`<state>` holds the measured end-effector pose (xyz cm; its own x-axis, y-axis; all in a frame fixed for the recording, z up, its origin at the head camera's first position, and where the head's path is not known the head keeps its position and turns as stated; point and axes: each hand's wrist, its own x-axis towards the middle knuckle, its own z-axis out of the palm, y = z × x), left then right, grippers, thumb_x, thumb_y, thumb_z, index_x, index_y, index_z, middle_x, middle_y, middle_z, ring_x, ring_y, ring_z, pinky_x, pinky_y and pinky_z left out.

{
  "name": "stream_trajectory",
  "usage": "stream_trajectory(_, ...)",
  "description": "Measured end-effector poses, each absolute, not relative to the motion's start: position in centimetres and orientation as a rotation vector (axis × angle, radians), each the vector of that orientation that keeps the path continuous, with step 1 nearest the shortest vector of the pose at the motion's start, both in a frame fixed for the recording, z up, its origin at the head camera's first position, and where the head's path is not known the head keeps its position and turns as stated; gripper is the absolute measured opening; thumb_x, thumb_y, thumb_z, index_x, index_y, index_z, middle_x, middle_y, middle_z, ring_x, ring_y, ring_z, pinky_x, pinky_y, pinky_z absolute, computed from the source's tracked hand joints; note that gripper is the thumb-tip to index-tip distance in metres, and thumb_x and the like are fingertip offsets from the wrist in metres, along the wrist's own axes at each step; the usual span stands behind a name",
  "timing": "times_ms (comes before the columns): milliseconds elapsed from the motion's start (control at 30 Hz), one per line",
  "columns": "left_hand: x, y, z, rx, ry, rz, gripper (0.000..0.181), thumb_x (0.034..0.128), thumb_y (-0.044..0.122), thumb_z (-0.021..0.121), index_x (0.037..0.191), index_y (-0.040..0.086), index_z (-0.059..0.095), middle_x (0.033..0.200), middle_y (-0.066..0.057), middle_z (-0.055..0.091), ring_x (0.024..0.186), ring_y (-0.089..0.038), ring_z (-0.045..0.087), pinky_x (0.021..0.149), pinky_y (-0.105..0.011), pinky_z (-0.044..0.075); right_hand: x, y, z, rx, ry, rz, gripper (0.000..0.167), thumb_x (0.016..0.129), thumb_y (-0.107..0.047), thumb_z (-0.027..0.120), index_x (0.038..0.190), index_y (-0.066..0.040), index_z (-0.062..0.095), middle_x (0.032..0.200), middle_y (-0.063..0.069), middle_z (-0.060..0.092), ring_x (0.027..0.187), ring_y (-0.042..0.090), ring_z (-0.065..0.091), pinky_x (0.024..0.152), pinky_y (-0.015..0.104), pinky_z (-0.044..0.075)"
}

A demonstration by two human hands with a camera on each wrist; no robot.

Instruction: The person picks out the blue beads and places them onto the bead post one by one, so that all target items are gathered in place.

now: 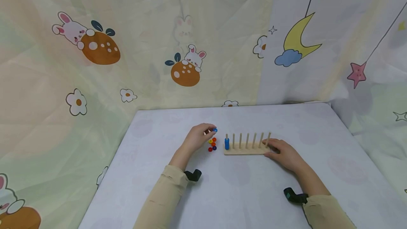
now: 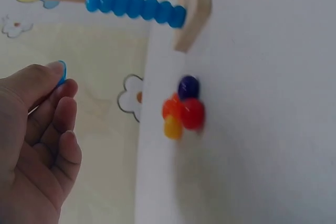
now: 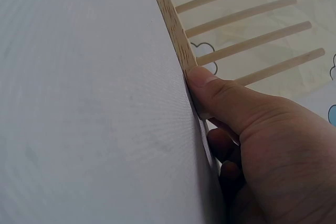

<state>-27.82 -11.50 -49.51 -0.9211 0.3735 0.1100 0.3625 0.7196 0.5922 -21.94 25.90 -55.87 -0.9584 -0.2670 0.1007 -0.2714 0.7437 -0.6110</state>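
Between thumb and index finger, my left hand (image 1: 196, 137) pinches a small blue bead (image 1: 215, 130), held above the table to the left of a wooden peg board (image 1: 245, 151). A column of blue beads (image 2: 136, 8) is threaded on the board's leftmost upright peg; the peg's tip shows above them. The other pegs are bare. My right hand (image 1: 285, 155) grips the right end of the board, its thumb (image 3: 202, 77) on the near edge; its other fingers are partly hidden behind. Below my left hand lie several loose beads, among them a dark blue bead (image 2: 189, 87), a red bead (image 2: 193, 114) and a yellow bead (image 2: 172, 128).
The board and loose beads rest on a white-covered table (image 1: 241, 190). A patterned cloth (image 1: 143, 45) hangs behind the table and along its sides. Each wrist carries a black camera mount, one at the left sleeve (image 1: 165, 186).
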Motion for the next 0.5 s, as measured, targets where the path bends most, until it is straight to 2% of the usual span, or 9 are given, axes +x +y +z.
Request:
stream_trajectory(167,-26.9,-10.5,-47.8,0.756,2.905,1.010,0.029,0.0970,0.034,0.063,0.123,0.022,0.068,0.103,0.011,0.066,0.089,-0.009,0.056,0.069,-0.021,0.050,-22.0,25.9,-55.9,0.446,-2.932,1.028,0.051,0.090,-0.040,0.071,0.134,-0.018,0.060,0.139,0.015,0.057,0.131,0.041,0.048,0.106,0.061,0.037)
stream_trajectory(500,-25.8,-9.1,-46.3,0.901,2.877,0.998,0.029,0.0976,0.031,0.063,0.125,0.020,0.068,0.109,0.010,0.068,0.089,-0.007,0.057,0.072,-0.019,0.050,-22.0,25.9,-55.9,0.453,-2.928,1.022,0.051,0.090,-0.040,0.071,0.134,-0.018,0.061,0.139,0.014,0.057,0.131,0.041,0.048,0.106,0.061,0.037)
